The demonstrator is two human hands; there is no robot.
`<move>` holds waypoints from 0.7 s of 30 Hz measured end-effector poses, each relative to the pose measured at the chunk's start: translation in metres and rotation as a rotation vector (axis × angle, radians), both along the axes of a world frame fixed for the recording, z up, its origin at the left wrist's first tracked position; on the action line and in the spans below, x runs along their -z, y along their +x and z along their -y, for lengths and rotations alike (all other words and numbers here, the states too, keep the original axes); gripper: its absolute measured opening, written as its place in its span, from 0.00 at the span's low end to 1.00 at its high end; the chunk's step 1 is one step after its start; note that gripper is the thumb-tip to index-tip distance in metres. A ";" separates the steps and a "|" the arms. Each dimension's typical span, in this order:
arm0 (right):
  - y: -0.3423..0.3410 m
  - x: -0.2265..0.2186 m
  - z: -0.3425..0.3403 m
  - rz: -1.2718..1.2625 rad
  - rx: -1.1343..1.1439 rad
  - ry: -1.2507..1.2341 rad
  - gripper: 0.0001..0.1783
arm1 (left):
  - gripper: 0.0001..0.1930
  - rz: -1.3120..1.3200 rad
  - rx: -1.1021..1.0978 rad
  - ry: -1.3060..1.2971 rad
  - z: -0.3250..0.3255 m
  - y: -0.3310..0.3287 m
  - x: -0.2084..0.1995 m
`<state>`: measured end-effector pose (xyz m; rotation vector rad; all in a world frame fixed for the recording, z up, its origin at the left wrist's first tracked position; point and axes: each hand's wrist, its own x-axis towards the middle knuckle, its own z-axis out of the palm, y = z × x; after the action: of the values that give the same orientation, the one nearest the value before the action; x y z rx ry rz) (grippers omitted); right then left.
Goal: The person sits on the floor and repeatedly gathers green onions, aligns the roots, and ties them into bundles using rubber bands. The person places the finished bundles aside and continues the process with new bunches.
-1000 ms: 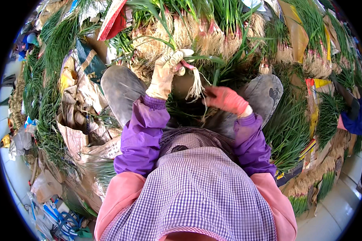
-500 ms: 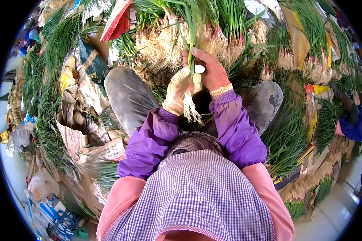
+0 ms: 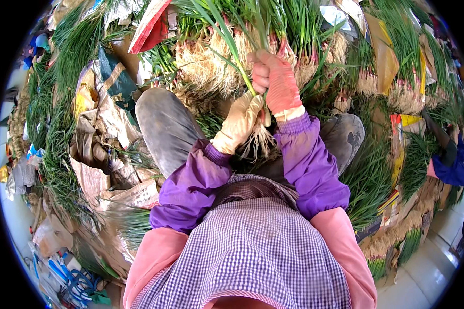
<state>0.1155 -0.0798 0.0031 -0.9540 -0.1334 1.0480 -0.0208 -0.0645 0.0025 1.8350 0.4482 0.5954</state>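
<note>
My left hand (image 3: 238,123), in a cream glove, is closed around the lower stems of a few green garlic plants (image 3: 246,78). Their pale roots (image 3: 259,139) hang below it, and their long leaves lean up to the left. My right hand (image 3: 277,85), in a reddish glove, is curled into a fist just right of the stems. A blurred leaf runs up from its top, but what lies inside the fingers is hidden. Beyond both hands stands a row of upright green garlic (image 3: 211,59) with tangled, straw-coloured roots.
My bent knees (image 3: 167,129) flank the work. Crumpled sacks (image 3: 108,123) lie at left and a red-edged bag (image 3: 149,26) stands beyond. More greens (image 3: 368,180) lie at right. Blue straps (image 3: 75,278) sit at lower left. Another person's blue sleeve (image 3: 453,162) shows at far right.
My right hand has come off the stems, moving up and right into a fist. My left hand has shifted right and now wraps the stems from above. The leaves tilt further left.
</note>
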 end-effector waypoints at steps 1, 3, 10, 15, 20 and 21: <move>0.005 0.004 -0.004 -0.071 0.035 0.025 0.10 | 0.14 -0.017 -0.042 -0.004 0.000 0.002 -0.011; 0.004 0.002 -0.013 -0.112 0.197 0.042 0.11 | 0.13 0.081 -0.106 -0.348 0.000 0.010 -0.010; 0.016 0.004 -0.014 -0.113 0.397 0.141 0.13 | 0.12 0.125 -0.143 -0.623 0.017 0.016 -0.017; 0.077 0.041 0.034 0.814 -0.035 -0.247 0.15 | 0.20 0.193 -0.078 -0.781 0.001 -0.001 -0.007; 0.020 0.012 0.039 1.655 -0.297 -0.602 0.27 | 0.19 0.250 -0.176 -0.771 -0.082 -0.001 0.027; 0.030 -0.002 0.028 1.455 -0.048 -0.566 0.29 | 0.19 0.364 -0.172 -1.160 -0.099 -0.001 0.051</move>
<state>0.1457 -0.1074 0.0047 -2.0929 -1.0923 0.2215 -0.0222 0.0344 -0.0488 0.5761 0.5425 0.5811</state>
